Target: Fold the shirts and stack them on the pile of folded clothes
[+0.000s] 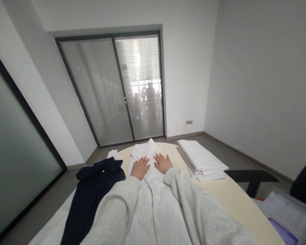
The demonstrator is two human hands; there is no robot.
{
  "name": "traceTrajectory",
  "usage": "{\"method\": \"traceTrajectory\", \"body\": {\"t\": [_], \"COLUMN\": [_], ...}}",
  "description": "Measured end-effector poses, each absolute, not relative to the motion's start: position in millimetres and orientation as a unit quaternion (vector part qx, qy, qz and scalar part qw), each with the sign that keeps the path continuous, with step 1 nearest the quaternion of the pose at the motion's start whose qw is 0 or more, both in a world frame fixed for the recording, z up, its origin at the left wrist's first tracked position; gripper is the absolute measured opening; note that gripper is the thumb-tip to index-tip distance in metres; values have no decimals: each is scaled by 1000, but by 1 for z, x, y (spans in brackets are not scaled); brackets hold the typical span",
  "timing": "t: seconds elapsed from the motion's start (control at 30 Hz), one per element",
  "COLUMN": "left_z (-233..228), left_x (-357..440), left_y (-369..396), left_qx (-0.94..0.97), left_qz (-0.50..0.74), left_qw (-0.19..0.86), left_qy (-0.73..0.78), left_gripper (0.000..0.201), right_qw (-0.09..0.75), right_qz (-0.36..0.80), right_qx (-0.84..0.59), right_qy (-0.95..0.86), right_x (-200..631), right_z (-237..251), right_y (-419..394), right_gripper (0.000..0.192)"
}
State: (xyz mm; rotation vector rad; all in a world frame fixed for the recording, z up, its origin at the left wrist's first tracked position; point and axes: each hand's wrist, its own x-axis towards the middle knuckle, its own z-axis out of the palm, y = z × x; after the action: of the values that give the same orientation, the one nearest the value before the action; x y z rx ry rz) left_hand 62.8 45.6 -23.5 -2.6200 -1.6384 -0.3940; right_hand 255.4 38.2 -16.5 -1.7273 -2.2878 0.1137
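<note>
Both palms flat, fingers spread: left hand [140, 167] and right hand [163, 162] pressing on the white shirt [153, 190] laid out mid-table [234, 200]. Best smoothed outward from the middle, slow and even, clear of the navy shirt [91, 194] beside it.

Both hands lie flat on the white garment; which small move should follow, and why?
Probably slide both hands outward to smooth it: the left hand and right hand rest flat, side by side, on the white garment, which looks creased between them.
</note>
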Motion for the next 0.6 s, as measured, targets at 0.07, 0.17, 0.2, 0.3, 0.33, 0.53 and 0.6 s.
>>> {"method": "traceTrajectory", "body": {"t": [0.07, 0.17, 0.2, 0.3, 0.33, 0.53, 0.6], "left_z": [-23, -22, -21, -20, -20, -23, -24], "left_x": [63, 64, 64, 64, 64, 63, 63], "left_y": [46, 45, 45, 44, 44, 45, 46], "left_qx": [-842, -842, -842, -841, -840, -837, -837], "left_qz": [-123, -119, -118, -116, -117, -134, -141], "left_qw": [4, -1, 0, 0, 0, -1, -3], "left_qy": [-526, -527, -527, -529, -530, -530, -528], "left_gripper": [46, 46, 46, 46, 47, 46, 46], "right_qw": [142, 154, 158, 171, 176, 204, 186], "right_qz": [30, -4, -16, -60, -77, -119, -83], "right_qx": [-603, -624, -636, -670, -676, -618, -591], "right_qy": [-784, -766, -755, -720, -712, -750, -781], "right_x": [253, 242, 237, 220, 215, 213, 216], "right_z": [-14, -10, -8, -4, -4, -11, -15], "right_y": [41, 51, 55, 67, 70, 82, 87], "right_gripper": [47, 40, 37, 35, 34, 38, 42]}}
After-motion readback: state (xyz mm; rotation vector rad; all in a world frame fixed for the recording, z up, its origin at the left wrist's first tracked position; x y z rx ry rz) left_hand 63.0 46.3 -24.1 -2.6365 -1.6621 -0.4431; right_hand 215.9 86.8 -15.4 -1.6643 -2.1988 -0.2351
